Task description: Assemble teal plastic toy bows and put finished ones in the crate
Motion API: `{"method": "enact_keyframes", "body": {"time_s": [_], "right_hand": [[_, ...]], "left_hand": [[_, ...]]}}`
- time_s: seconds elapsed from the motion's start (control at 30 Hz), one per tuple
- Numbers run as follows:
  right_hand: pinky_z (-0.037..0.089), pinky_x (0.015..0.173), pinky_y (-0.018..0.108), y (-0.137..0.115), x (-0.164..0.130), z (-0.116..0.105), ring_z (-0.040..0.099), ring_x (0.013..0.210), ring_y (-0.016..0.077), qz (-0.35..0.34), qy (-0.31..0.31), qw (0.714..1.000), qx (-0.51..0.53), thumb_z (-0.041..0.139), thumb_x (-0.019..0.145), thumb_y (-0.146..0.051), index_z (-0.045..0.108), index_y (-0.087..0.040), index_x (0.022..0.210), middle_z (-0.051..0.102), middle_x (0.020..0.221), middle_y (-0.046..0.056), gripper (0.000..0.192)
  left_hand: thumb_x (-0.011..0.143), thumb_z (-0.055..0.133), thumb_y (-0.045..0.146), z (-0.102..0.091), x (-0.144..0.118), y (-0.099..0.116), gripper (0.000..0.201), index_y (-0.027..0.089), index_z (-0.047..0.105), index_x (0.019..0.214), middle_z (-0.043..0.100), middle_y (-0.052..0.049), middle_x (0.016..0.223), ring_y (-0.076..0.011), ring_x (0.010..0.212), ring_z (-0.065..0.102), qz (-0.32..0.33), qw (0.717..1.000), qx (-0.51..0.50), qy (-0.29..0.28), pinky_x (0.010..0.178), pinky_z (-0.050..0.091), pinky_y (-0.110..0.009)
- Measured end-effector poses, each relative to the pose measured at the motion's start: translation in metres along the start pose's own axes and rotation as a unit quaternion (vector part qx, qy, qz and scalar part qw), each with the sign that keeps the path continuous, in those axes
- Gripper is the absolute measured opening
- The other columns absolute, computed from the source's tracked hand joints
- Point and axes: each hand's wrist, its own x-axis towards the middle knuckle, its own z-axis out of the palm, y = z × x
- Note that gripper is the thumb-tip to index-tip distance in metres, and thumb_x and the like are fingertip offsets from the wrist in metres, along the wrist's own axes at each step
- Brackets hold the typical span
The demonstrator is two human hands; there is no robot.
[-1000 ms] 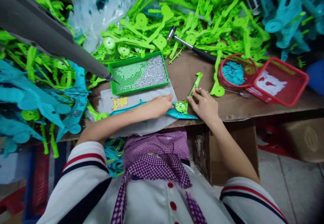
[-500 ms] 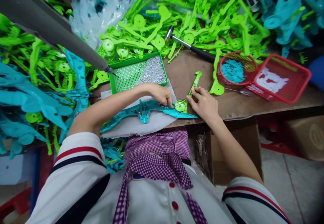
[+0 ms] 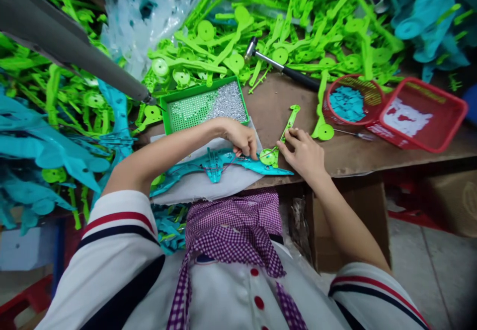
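The left hand [image 3: 241,140] pinches the long teal plastic part [image 3: 219,163]; the right hand [image 3: 303,152] should press the green plastic lever [image 3: 278,146] squarely onto it, fingers closed.

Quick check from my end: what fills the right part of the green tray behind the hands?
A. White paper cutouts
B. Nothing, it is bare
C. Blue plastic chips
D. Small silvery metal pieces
D: the green tray holds a heap of small silvery metal pieces on its right side, while the blue chips lie in the round red basket farther right.
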Motion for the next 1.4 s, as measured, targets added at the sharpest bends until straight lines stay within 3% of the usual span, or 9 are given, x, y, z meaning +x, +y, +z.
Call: {"method": "enact_keyframes", "body": {"time_s": [0.17, 0.33, 0.47, 0.63, 0.9, 1.03, 1.2, 1.4], "right_hand": [[0.056, 0.09, 0.046, -0.002, -0.001, -0.002, 0.064, 0.113, 0.0316, 0.005, -0.01, 1.0, -0.005, 0.041, 0.099, -0.054, 0.068, -0.019, 0.126, 0.065, 0.13, 0.013, 0.052], [0.055, 0.092, 0.047, -0.002, 0.0, -0.002, 0.063, 0.114, 0.0319, 0.0, -0.007, 1.0, -0.007, 0.039, 0.099, -0.055, 0.068, -0.02, 0.126, 0.065, 0.13, 0.013, 0.052], [0.055, 0.091, 0.048, -0.002, 0.0, -0.002, 0.064, 0.111, 0.0317, -0.005, 0.007, 1.0, 0.0, 0.038, 0.099, -0.055, 0.069, -0.021, 0.123, 0.066, 0.127, 0.012, 0.052], [0.055, 0.09, 0.048, -0.003, -0.001, -0.002, 0.066, 0.107, 0.0308, -0.005, 0.011, 1.0, 0.002, 0.04, 0.099, -0.056, 0.07, -0.021, 0.123, 0.067, 0.126, 0.011, 0.052], [0.053, 0.098, 0.049, 0.003, -0.002, -0.004, 0.061, 0.122, 0.0305, 0.008, 0.005, 0.998, 0.06, 0.043, 0.099, -0.05, 0.067, -0.02, 0.126, 0.065, 0.132, 0.013, 0.047], [0.045, 0.107, 0.052, -0.022, -0.017, -0.015, 0.062, 0.121, 0.0276, 0.005, 0.082, 0.994, 0.077, 0.043, 0.101, -0.04, 0.069, -0.023, 0.122, 0.067, 0.13, 0.011, 0.038], [0.04, 0.11, 0.042, -0.069, -0.039, -0.004, 0.068, 0.101, 0.0192, -0.103, 0.066, 0.986, 0.112, 0.048, 0.101, -0.032, 0.073, -0.025, 0.106, 0.075, 0.11, 0.005, 0.027], [0.035, 0.112, 0.045, -0.072, -0.039, 0.013, 0.067, 0.099, 0.02, -0.085, 0.069, 0.988, 0.109, 0.049, 0.101, -0.033, 0.072, -0.025, 0.111, 0.075, 0.106, 0.004, 0.026]], "left_hand": [[0.062, 0.072, 0.026, -0.003, 0.007, -0.005, 0.036, 0.024, 0.082, 0.097, 0.069, -0.001, 0.067, -0.0122, 0.06, 0.055, 0.001, 1.0, -0.001, 0.002, 0.061, 0.048, -0.026], [0.057, 0.073, 0.012, -0.005, 0.023, 0.017, 0.021, 0.021, 0.081, 0.073, 0.066, 0.0, 0.058, -0.0151, 0.061, 0.057, -0.034, 0.997, 0.063, -0.005, 0.066, 0.05, -0.031], [0.056, 0.065, 0.0, 0.002, 0.025, 0.037, 0.025, 0.02, 0.078, 0.064, 0.062, 0.0, 0.053, -0.0188, 0.067, 0.061, -0.087, 0.987, 0.129, 0.022, 0.072, 0.052, -0.034], [0.059, 0.06, -0.002, 0.012, 0.011, 0.045, 0.031, 0.019, 0.078, 0.072, 0.065, 0.001, 0.059, -0.0155, 0.063, 0.059, -0.071, 0.984, 0.148, 0.068, 0.071, 0.05, -0.03], [0.064, 0.058, 0.002, 0.02, -0.002, 0.029, 0.033, 0.016, 0.078, 0.086, 0.068, 0.001, 0.069, -0.0112, 0.058, 0.057, -0.027, 0.988, 0.101, 0.115, 0.064, 0.048, -0.026], [0.064, 0.059, 0.003, 0.018, -0.002, 0.024, 0.034, 0.016, 0.079, 0.088, 0.069, 0.001, 0.069, -0.011, 0.058, 0.056, -0.015, 0.988, 0.101, 0.117, 0.065, 0.047, -0.026], [0.067, 0.06, 0.006, 0.021, -0.003, 0.021, 0.032, 0.017, 0.079, 0.091, 0.071, 0.001, 0.073, -0.0115, 0.063, 0.056, 0.009, 0.974, 0.179, 0.142, 0.067, 0.043, -0.025], [0.072, 0.058, 0.009, 0.036, -0.013, 0.022, 0.028, 0.015, 0.074, 0.094, 0.066, 0.0, 0.074, -0.0112, 0.067, 0.054, 0.003, 0.948, 0.224, 0.225, 0.066, 0.037, -0.023]]}}
